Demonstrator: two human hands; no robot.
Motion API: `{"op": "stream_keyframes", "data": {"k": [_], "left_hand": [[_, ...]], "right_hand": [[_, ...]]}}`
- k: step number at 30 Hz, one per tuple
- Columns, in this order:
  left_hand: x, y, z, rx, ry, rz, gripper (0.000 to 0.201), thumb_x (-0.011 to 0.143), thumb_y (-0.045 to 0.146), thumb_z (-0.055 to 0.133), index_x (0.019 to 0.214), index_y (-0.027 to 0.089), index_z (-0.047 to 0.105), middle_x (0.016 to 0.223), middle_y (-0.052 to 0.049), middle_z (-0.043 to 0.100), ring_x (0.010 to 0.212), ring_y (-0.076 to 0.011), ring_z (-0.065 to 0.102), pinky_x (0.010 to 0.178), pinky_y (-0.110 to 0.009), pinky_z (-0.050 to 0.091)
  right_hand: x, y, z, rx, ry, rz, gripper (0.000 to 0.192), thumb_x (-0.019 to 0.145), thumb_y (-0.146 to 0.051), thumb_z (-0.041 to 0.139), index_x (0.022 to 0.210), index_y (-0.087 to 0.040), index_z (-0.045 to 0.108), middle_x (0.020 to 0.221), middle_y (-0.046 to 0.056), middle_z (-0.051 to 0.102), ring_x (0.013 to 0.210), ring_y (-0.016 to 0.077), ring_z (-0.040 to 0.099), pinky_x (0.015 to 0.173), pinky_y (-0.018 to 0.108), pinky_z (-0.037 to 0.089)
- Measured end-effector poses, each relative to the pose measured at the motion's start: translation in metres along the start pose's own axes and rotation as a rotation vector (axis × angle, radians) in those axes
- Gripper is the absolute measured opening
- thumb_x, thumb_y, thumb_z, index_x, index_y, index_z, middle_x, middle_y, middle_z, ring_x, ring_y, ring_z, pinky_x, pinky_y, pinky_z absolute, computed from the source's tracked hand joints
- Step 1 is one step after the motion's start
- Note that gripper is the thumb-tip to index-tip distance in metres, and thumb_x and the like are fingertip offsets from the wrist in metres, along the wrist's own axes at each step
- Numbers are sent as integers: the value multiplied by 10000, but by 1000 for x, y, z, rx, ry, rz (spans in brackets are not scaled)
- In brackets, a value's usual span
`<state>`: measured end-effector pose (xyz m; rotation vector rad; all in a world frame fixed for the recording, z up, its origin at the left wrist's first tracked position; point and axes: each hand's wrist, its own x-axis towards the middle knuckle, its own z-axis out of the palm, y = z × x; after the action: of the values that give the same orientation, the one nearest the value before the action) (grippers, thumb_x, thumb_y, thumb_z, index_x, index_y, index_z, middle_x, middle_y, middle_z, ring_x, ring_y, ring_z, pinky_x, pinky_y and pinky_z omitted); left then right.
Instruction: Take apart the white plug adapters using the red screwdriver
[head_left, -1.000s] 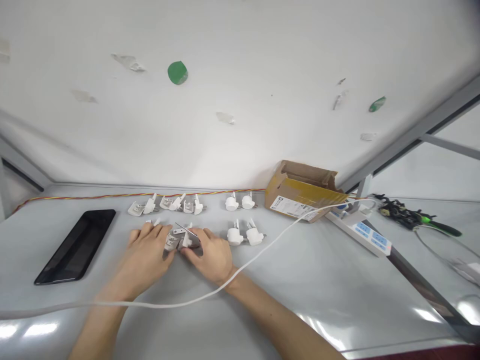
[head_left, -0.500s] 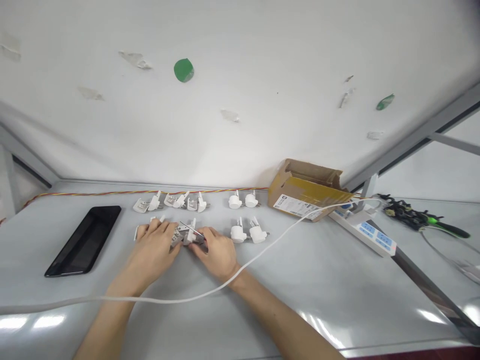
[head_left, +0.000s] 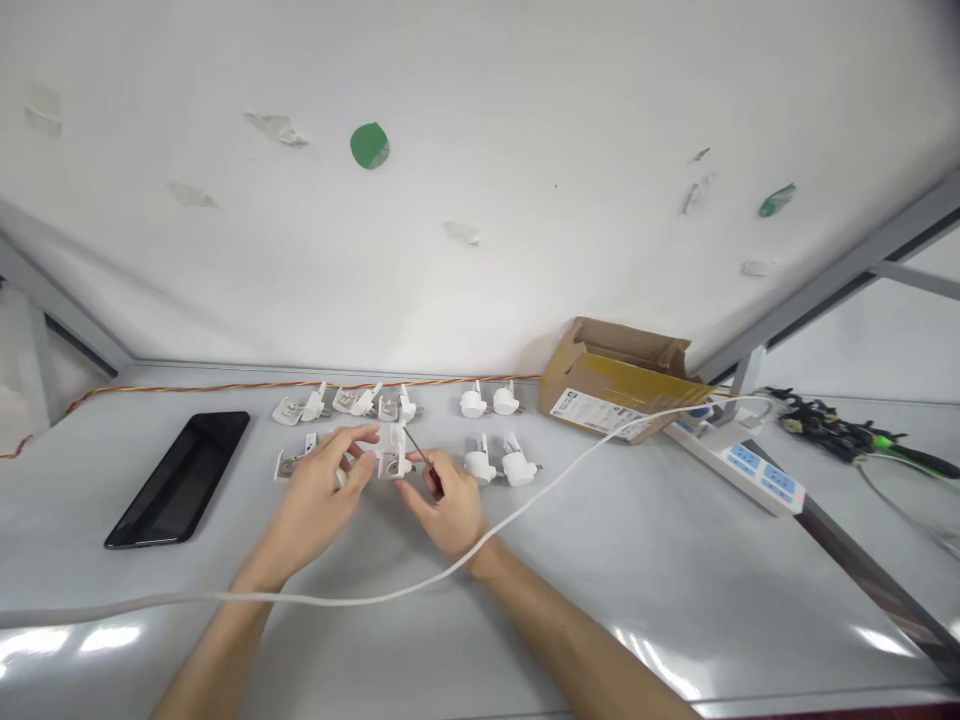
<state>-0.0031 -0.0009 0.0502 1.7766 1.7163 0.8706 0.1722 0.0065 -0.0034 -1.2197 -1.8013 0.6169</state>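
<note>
A small white plug (head_left: 391, 462), its casing open, sits between my two hands on the grey table. My left hand (head_left: 324, 485) has curled fingers, with thumb and forefinger at the plug's left side. In my right hand (head_left: 452, 508) is a thin screwdriver (head_left: 417, 445); its metal shaft points up and left over the plug, and the fingers hide most of its handle. The right fingertips are at the plug's right side. Another open plug (head_left: 291, 462) lies left of my left hand, partly covered by it.
Behind are several open plugs (head_left: 356, 400); closed white plugs (head_left: 478, 462) stand to the right. A black phone (head_left: 178, 480) lies left. At right are a cardboard box (head_left: 622, 385), a power strip (head_left: 739, 465) and black clips (head_left: 817, 425). A white cable (head_left: 360, 602) crosses over my forearms.
My left hand has lifted and turned, moving right from flat over the plugs to the middle plug. The screwdriver has swung steeper in my right hand, and the middle plug has shifted slightly.
</note>
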Motion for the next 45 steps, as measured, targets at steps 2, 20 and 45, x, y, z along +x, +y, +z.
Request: {"op": "stream_keyframes", "data": {"k": [2,20,45], "left_hand": [[-2,3,3,-232,-77,-96,433,841,441,491,1232,262,543,1096,-54,651,796,-185,627,778,-355,502],[14,-13,-8,-984,364,-240,336,681,296,722,983,224,592,973,-10,623,778,-168,662,642,-308,543],[16,-14,0,-941,232,-214,264,752,286,602,1005,211,613,1050,-22,602,894,-168,631,899,-369,497]], "right_hand": [[-1,-1,0,26,12,-25,298,803,-377,602,1037,-194,626,625,-44,486,560,108,464,581,225,404],[1,1,4,-695,-111,39,383,894,-108,391,1249,-201,498,1022,107,568,651,165,595,464,269,428],[55,-18,8,-793,-498,-352,214,806,-19,532,966,-107,643,969,124,637,960,232,589,806,323,460]]}}
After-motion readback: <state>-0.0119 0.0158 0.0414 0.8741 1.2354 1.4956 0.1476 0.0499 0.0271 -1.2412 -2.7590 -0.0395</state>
